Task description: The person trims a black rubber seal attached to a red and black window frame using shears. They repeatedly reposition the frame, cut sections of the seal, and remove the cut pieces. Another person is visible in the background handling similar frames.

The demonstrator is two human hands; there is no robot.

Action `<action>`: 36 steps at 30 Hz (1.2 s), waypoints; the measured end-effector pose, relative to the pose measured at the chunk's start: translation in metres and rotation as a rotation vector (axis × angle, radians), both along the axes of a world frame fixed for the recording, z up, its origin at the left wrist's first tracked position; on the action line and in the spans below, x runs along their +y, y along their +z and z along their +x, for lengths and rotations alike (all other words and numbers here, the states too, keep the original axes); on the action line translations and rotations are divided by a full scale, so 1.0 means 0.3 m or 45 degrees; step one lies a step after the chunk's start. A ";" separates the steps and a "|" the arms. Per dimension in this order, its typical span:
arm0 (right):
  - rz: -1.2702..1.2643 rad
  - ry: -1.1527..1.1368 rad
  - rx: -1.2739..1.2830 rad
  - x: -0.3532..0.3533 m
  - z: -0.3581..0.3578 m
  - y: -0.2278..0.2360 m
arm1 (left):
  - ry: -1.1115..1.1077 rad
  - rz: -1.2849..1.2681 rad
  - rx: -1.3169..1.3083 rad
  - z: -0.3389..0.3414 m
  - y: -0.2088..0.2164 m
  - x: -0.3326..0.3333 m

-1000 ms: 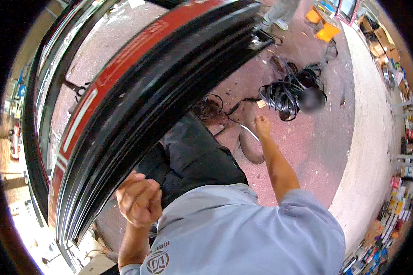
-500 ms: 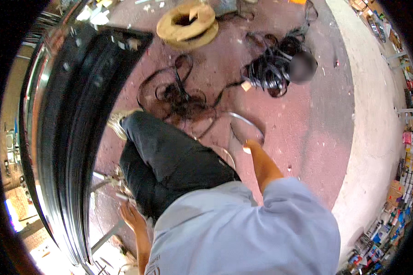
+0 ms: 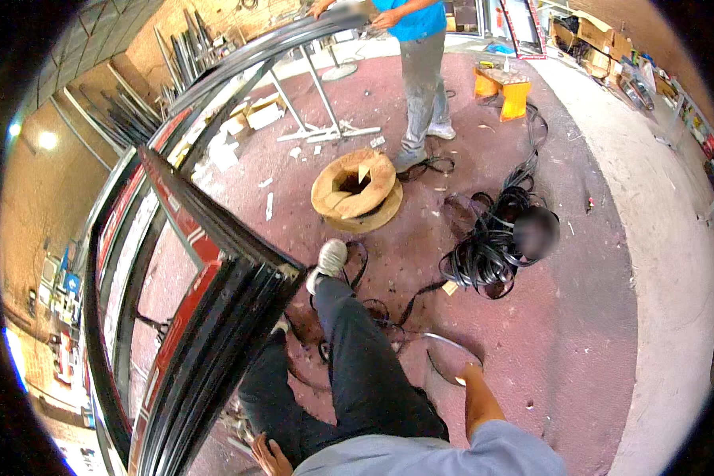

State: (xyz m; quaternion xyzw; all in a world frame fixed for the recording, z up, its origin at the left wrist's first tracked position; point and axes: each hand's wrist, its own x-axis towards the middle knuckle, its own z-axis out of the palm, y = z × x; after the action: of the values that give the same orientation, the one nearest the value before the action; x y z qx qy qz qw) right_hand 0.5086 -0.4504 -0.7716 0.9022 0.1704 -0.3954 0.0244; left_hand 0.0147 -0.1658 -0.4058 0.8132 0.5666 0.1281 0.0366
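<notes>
My right hand [image 3: 471, 374] is closed on a thin black strip [image 3: 452, 346], which curves in a loop over the red floor. Other lengths of the strip lie near my feet and run to a large tangled heap of black strip [image 3: 480, 266] ahead on the right. My left hand [image 3: 270, 455] is low at the bottom edge, beside my dark trousers [image 3: 357, 373]. Its fingers are stretched out, and nothing shows in them. To my left stands a stack of black framed profiles [image 3: 214, 349] with red and white edging.
A wooden spool [image 3: 333, 198] lies ahead. Beyond it, a co-worker in a blue shirt [image 3: 420, 22] has both hands on long dark profiles [image 3: 274, 40] over a white metal stand [image 3: 325, 95]. An orange stool [image 3: 514, 101] stands far right. Shelves line the right side.
My view has tilted up, bringing the co-worker, stand and stool into sight. My right hand still holds the strip. My leg by the frames reaches farther forward.
</notes>
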 end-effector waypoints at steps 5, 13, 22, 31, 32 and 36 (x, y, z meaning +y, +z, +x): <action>0.004 -0.377 0.028 -0.019 0.080 0.047 | 0.000 -0.120 -0.038 0.055 0.058 0.005; 0.101 -0.532 0.013 0.022 0.137 -0.074 | -0.145 0.038 0.008 0.137 0.115 0.027; -0.041 -0.409 0.121 0.106 0.196 -0.244 | -0.228 -0.015 0.269 0.244 0.182 0.088; 0.073 -0.214 0.119 0.204 0.154 -0.183 | -0.237 -0.042 0.243 0.275 0.224 0.033; 0.108 -0.283 0.184 0.204 0.149 -0.129 | -0.245 -0.046 0.246 0.284 0.245 0.023; 0.681 -0.602 0.230 0.154 0.048 -0.284 | -0.358 0.053 0.128 0.269 0.231 0.029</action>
State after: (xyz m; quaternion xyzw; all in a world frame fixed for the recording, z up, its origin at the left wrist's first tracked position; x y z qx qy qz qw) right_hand 0.5229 -0.4041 -0.8569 0.8525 0.0560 -0.4099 -0.3194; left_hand 0.0954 -0.1572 -0.3365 0.8905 0.4454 0.0926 0.0089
